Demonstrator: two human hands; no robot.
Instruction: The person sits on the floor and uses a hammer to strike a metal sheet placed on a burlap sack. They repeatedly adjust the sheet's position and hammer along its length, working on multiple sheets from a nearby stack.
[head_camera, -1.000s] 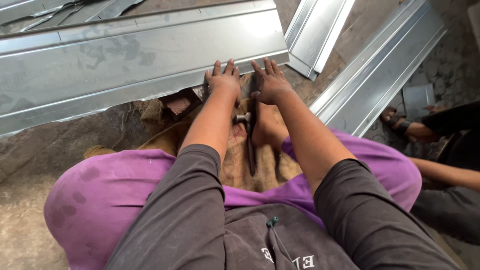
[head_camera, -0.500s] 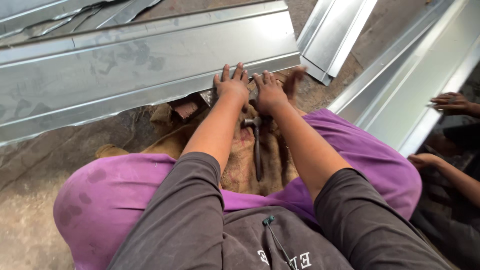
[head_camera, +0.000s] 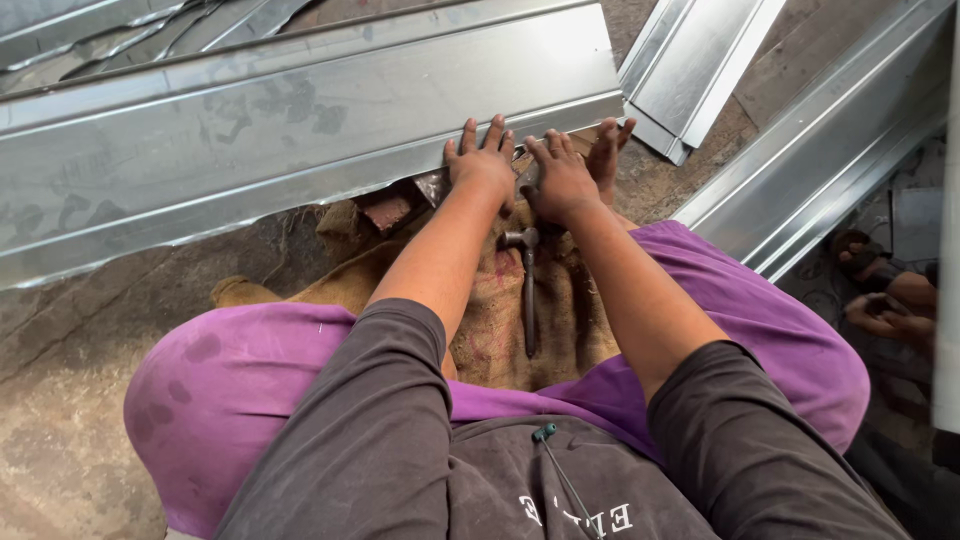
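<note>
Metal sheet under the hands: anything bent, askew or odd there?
Nothing stands out. Both the left hand and the right hand press flat on the near edge of the metal sheet. A hammer lies untouched on the burlap below.

— Even, soft daylight here; the long metal sheet (head_camera: 300, 120) gives off a pale sheen, no harsh glare.

— Shadows stay faint, darkest at the right edge (lines bow slightly toward the corners). Focus is sharp throughout.
</note>
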